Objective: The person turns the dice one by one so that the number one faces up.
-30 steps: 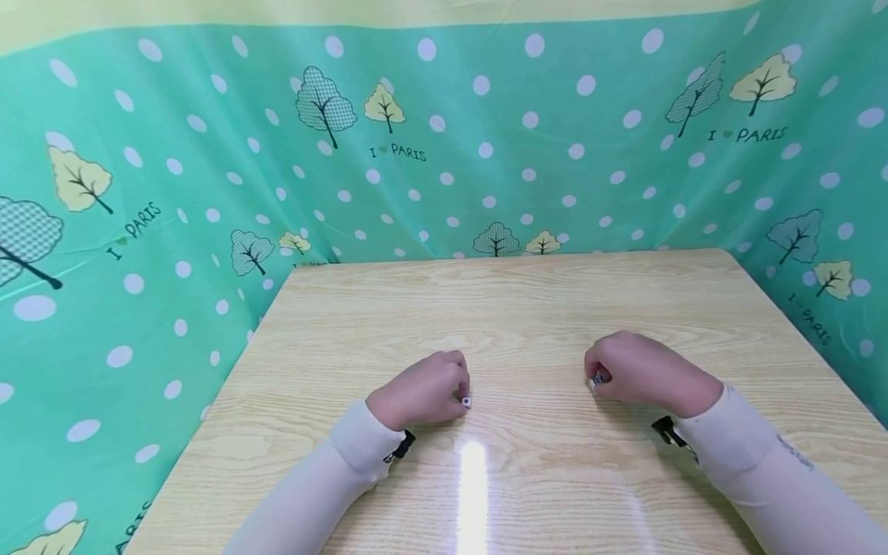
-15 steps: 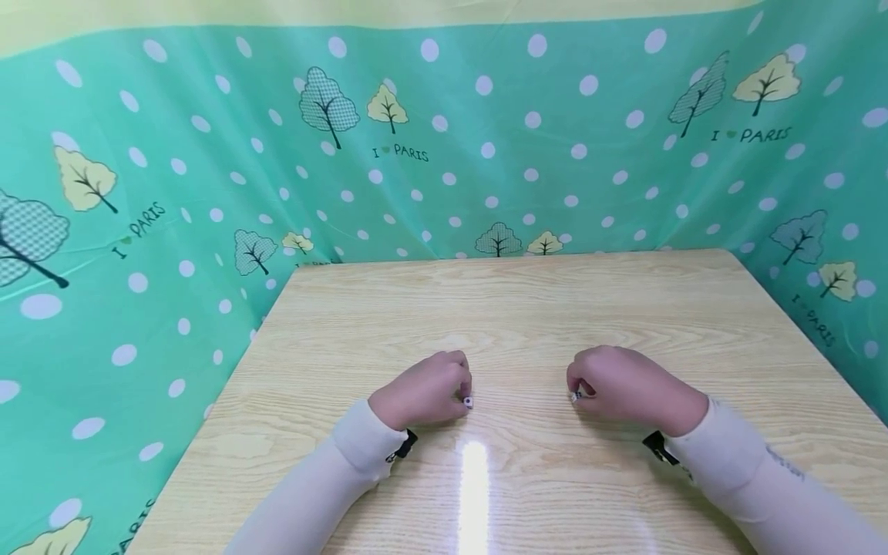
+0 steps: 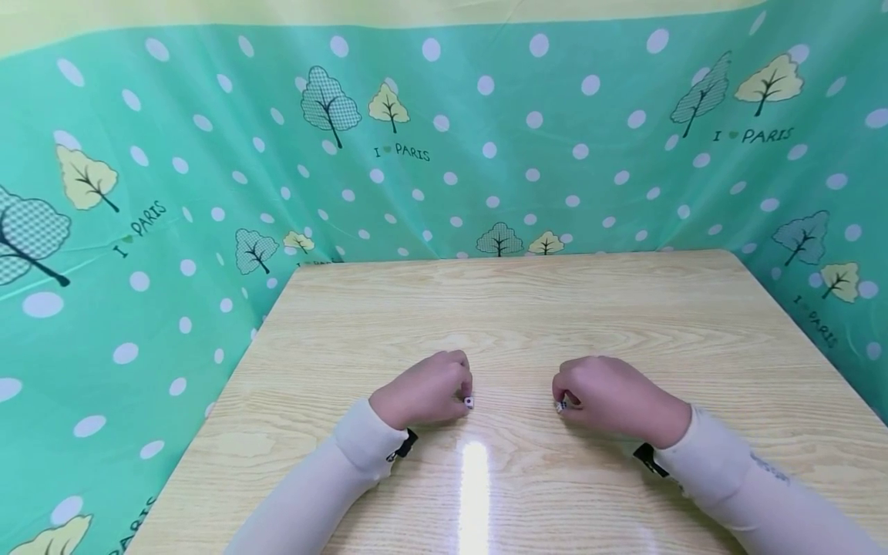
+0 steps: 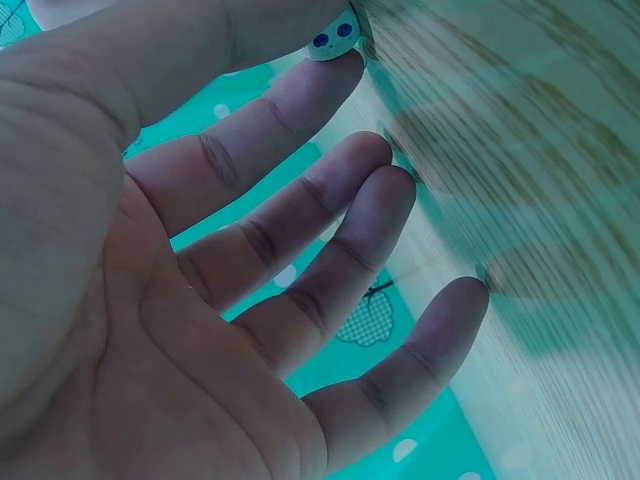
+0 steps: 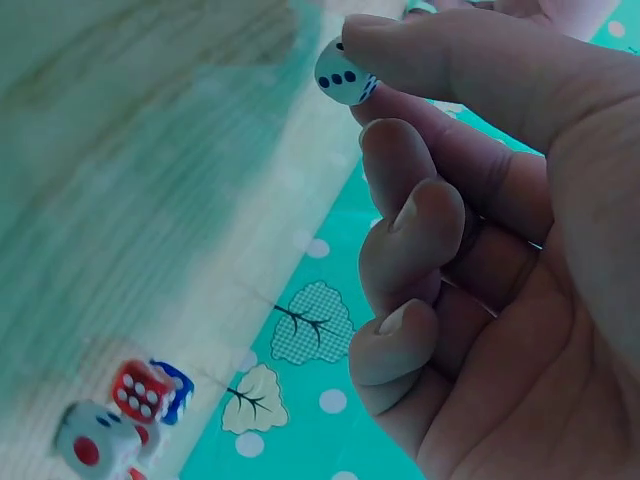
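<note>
My left hand (image 3: 425, 389) pinches a small white die (image 3: 469, 402) between thumb and index finger, low over the wooden table. In the left wrist view, that die (image 4: 334, 38) shows two dark pips at the fingertips, and the other fingers (image 4: 445, 325) reach to the table surface. My right hand (image 3: 617, 395) stands to the right of the left one, a short gap between them. It pinches another white die (image 3: 560, 406), mostly covered by the fingers in the head view. A row of dark pips shows on this die (image 5: 345, 78) in the right wrist view.
Several more dice lie on the table in the right wrist view: a red die (image 5: 143, 390), a blue die (image 5: 178, 392) and a larger white die (image 5: 95, 437) with a red pip. Green patterned cloth (image 3: 444, 146) hangs around the wooden table (image 3: 513, 308).
My right hand has moved left and slightly nearer to me with its die, narrowing the gap to the left hand. The left hand has stayed put, still pinching its die.
</note>
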`<state>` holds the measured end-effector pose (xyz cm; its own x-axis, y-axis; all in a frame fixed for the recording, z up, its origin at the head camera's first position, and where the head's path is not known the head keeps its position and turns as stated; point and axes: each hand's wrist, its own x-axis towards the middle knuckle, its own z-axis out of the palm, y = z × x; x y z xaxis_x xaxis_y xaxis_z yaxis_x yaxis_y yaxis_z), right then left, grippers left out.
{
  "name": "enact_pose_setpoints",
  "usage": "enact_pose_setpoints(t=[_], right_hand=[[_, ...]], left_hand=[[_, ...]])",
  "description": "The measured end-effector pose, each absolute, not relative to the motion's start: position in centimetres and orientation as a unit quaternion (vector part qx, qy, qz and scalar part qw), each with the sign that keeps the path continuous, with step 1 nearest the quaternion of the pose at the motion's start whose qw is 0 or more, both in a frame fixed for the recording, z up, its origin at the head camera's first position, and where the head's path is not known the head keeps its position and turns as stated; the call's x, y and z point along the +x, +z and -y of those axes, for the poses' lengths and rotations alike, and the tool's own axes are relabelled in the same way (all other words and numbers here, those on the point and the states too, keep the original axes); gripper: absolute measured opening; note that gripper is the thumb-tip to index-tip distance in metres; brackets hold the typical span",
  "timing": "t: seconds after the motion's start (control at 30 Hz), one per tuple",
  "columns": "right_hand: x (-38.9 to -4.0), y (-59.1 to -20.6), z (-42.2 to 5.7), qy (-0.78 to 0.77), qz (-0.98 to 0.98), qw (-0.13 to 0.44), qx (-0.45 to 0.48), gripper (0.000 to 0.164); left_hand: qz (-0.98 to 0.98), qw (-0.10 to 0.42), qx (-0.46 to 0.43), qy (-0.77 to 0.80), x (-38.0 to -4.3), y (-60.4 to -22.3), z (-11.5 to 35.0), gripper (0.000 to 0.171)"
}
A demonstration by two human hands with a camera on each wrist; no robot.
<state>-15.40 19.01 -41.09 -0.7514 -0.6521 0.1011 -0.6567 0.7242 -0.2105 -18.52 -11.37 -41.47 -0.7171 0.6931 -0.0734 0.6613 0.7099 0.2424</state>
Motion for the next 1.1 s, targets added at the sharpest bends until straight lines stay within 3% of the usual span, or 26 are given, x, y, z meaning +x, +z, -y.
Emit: enact_pose_setpoints(t=[0.73, 0.87, 1.1], right_hand=[[-15.5, -42.0, -18.8, 0.118, 0.932, 0.009, 0.342, 0.014], [-15.4, -41.9, -18.6, 0.116, 0.931, 0.019, 0.345, 0.022], [-15.4, -42.1, -18.4, 0.119, 0.925, 0.018, 0.361, 0.012]], left_hand=[[-0.922, 0.084, 0.363, 0.107, -18.6, -41.5, 11.4, 0.003], [-0.922, 0.085, 0.363, 0.105, -18.5, -41.3, 11.4, 0.003], [-0.922, 0.083, 0.365, 0.103, -18.6, -41.4, 11.4, 0.004]])
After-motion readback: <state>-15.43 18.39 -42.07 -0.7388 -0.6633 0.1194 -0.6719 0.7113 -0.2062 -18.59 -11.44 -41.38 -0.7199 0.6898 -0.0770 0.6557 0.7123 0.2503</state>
